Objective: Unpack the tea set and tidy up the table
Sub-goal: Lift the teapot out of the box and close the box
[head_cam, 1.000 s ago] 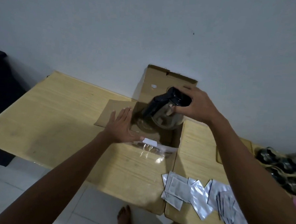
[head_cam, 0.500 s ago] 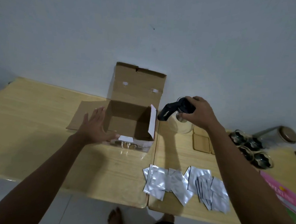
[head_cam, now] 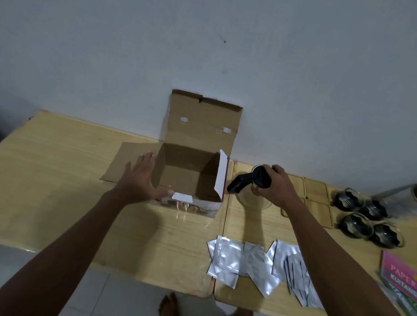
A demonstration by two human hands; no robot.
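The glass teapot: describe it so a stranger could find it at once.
Start at the open cardboard box against the wall. Just right of it, the right hand grips the glass teapot. Unlike the four small glass cups further right, it has a black lid and handle.

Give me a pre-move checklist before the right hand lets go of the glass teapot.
1. Glass teapot out of the cardboard box: ok.
2. Teapot base resting flat on the table: cannot tell.
3. Right hand gripping the black lid at the top: ok.
4. Left hand steadying the box, fingers straight: ok.
5. Teapot apart from the wooden coasters and glass cups: ok.
6. Box empty: ok as far as the visible bottom shows.
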